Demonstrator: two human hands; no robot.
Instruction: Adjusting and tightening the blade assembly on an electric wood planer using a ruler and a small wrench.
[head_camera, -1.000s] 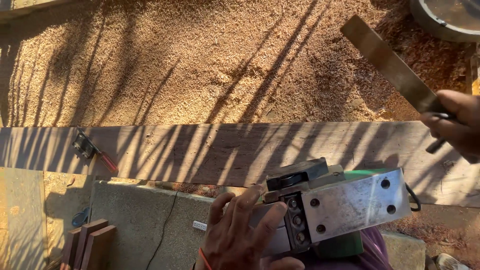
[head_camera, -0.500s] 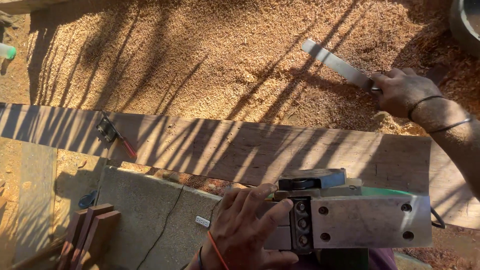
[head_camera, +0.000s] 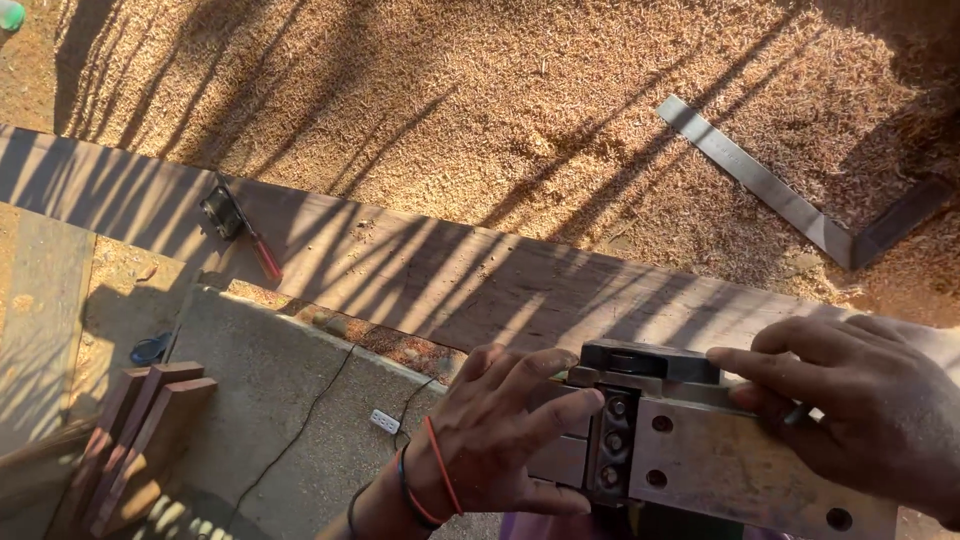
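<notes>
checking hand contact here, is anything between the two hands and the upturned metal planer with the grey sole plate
Nothing visible. The left hand lies directly on the upturned metal planer beside its blade drum, and the right hand rests on its grey sole plate and top edge.

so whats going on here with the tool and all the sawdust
A person has both hands on an upturned electric planer, its metal sole facing up. The left hand lies over the cutter end, fingers spread beside the blade drum, and the right hand rests on the sole and the dark housing. The planer sits at the near edge of a long wooden plank. Beyond it, a metal square lies on the wood shavings.
</notes>
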